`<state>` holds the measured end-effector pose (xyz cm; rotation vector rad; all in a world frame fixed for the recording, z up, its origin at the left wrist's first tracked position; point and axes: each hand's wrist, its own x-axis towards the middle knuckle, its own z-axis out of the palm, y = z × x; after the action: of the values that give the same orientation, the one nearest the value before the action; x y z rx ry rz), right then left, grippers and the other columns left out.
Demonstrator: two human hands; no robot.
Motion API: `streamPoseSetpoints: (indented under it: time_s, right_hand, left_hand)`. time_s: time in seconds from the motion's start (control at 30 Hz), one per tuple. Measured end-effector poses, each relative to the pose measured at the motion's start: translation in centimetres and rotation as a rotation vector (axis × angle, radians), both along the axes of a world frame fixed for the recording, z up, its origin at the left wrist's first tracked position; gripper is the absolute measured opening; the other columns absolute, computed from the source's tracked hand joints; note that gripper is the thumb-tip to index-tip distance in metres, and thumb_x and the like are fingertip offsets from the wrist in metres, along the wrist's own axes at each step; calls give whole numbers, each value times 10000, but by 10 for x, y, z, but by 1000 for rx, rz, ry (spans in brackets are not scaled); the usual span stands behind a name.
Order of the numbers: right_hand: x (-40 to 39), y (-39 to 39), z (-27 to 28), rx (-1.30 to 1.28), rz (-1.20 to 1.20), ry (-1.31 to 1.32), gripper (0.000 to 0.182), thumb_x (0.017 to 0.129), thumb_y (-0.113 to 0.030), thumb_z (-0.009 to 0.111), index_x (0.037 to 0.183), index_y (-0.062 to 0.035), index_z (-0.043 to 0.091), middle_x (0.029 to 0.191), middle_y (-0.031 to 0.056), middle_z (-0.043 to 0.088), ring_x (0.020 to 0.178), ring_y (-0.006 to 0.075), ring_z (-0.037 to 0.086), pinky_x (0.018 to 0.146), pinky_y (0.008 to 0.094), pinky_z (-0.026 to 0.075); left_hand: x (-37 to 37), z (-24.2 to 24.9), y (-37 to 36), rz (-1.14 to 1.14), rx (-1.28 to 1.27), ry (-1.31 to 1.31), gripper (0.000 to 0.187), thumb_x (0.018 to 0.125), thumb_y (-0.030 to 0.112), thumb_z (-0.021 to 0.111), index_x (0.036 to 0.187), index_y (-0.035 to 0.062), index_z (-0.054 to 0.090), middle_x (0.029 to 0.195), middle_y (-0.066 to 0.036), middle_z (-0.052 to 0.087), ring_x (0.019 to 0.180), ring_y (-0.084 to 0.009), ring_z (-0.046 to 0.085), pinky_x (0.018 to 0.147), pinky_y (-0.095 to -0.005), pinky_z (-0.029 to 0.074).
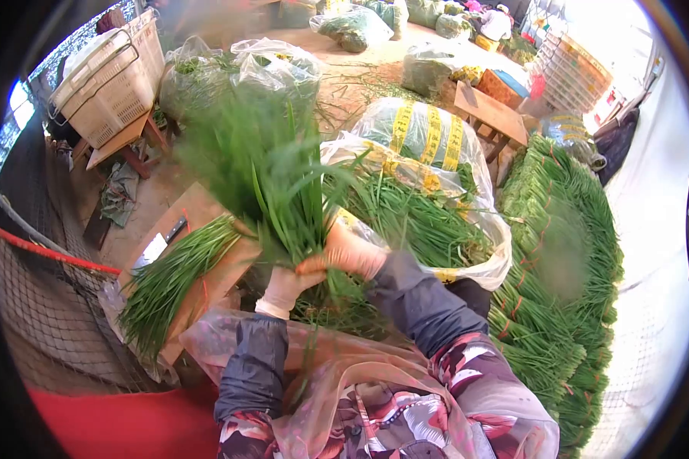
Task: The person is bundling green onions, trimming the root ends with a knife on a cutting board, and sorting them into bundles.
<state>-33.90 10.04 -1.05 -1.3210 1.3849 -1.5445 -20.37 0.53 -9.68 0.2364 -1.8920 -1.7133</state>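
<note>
Both gloved hands meet at the centre of the head view around a large bunch of long green leaves [283,176]. My left hand [285,291] is closed at the bunch's lower end. My right hand [346,251] wraps it from the right, its fingers touching my left hand. The bunch's upper leaves are blurred. Left of it, another green bundle [177,287] lies on a wooden board [240,264], next to a knife [161,243] with a wide blade. Right behind my right hand, an open plastic bag [496,264] holds loose green leaves [413,210].
Stacked green bundles [551,298] line the right side. A white crate [115,84] stands on a wooden stool [106,153] at upper left. Filled plastic bags [279,73] and a small wooden bench [491,113] are behind. A person [496,24] is far back.
</note>
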Motion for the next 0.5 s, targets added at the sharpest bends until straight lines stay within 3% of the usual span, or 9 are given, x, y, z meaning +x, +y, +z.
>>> streamPoseSetpoints:
  time_s: [0.07,0.13,0.2,0.23,0.27,0.33,0.4,0.43,0.5]
  right_hand:
    - [6,10,-29,139,203,-243,792,569,-118,906,1260,-56,526,1211,45,570,1156,184,469,997,347,386]
    - [12,19,-49,174,33,654,816,534,-193,928,1239,-50,543,1290,87,512,1214,226,422,1049,377,330]
    - [24,20,-43,35,1,263,837,575,-344,863,1275,-63,500,1271,123,516,1211,275,434,1016,435,359]
    - [29,23,-39,-102,-35,-121,881,616,-496,799,1311,-76,458,1252,158,520,1208,324,447,984,493,388]
    - [24,23,-31,-117,-172,446,1030,570,-433,825,1402,-96,321,1176,229,537,1128,379,490,936,472,413]
    - [28,10,-3,-91,-155,457,972,595,-384,824,1385,-95,338,1082,262,570,1092,407,506,916,444,424]
    - [32,5,-12,114,-230,358,756,624,-277,809,1274,-74,480,977,229,621,1018,399,566,875,415,458]
    - [25,2,-17,186,-197,338,664,634,-241,792,1218,-73,526,959,210,637,988,374,594,845,412,474]
    - [8,-3,-20,147,-292,277,507,668,-165,734,1145,-74,585,926,164,667,884,330,650,777,397,512]
  left_hand:
    - [8,-82,-10,75,-240,-235,353,848,138,640,1170,12,571,1107,-67,638,920,-209,615,779,-368,504]
    - [14,-66,23,87,838,-158,347,896,178,573,1193,-2,551,1101,-111,636,959,-221,606,814,-361,498]
    - [18,-76,20,124,1000,-39,431,867,184,620,1226,-29,514,1111,-174,621,1003,-234,599,847,-352,489]
    - [21,-82,21,120,765,-61,447,860,189,630,1231,-31,512,1115,-183,617,1010,-236,597,853,-353,486]
    - [19,-65,26,110,529,-78,463,853,193,641,1235,-34,509,1119,-191,614,1016,-237,595,859,-354,483]
    - [18,-25,33,77,46,-116,495,840,201,661,1243,-39,504,1126,-207,606,1030,-240,592,872,-356,477]
    - [20,1,36,30,-448,-143,528,826,210,682,1252,-44,499,1134,-224,599,1044,-243,589,884,-358,472]
    - [25,3,35,96,-580,-575,584,781,223,739,1254,-38,517,1144,-197,607,1020,-248,600,873,-375,483]
    - [45,61,33,143,-672,-548,577,795,211,729,1273,-22,508,1182,-191,591,1067,-273,581,914,-373,467]
